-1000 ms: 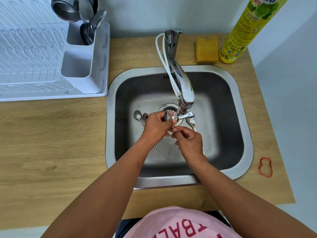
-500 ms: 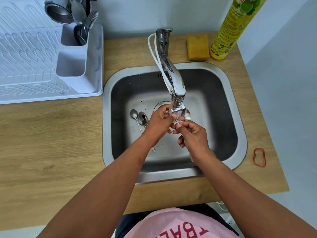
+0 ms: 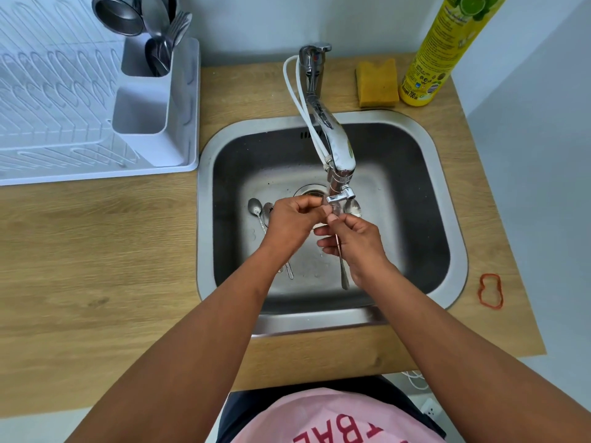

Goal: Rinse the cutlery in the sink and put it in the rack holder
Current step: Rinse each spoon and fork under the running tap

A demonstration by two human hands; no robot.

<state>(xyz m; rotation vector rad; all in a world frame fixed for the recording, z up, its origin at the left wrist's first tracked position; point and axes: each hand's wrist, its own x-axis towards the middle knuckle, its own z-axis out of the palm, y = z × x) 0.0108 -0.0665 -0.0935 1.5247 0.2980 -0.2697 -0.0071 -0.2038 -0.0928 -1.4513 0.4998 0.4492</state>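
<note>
My right hand (image 3: pixel 355 243) grips a spoon (image 3: pixel 351 207) by its handle, bowl up under the tap spout (image 3: pixel 340 196), handle end hanging below my palm. My left hand (image 3: pixel 292 222) meets it at the spoon's neck, fingers pinched there. Two more spoons (image 3: pixel 259 209) lie on the sink floor to the left, partly under my left wrist. The white rack holder (image 3: pixel 144 107) stands at the back left; its rear compartment holds several pieces of cutlery (image 3: pixel 161 33), its front compartment is bare.
The steel sink (image 3: pixel 447 187) is set in a wooden counter. A white dish rack (image 3: pixel 48 100) lies far left. A yellow sponge (image 3: pixel 377 83) and a yellow soap bottle (image 3: pixel 438 52) stand behind the sink. A red rubber band (image 3: pixel 490 290) lies at the right.
The spoon has turned in my hands: its bowl now shows right of the spout and its handle hangs free below my right hand. Both hands stay under the tap.
</note>
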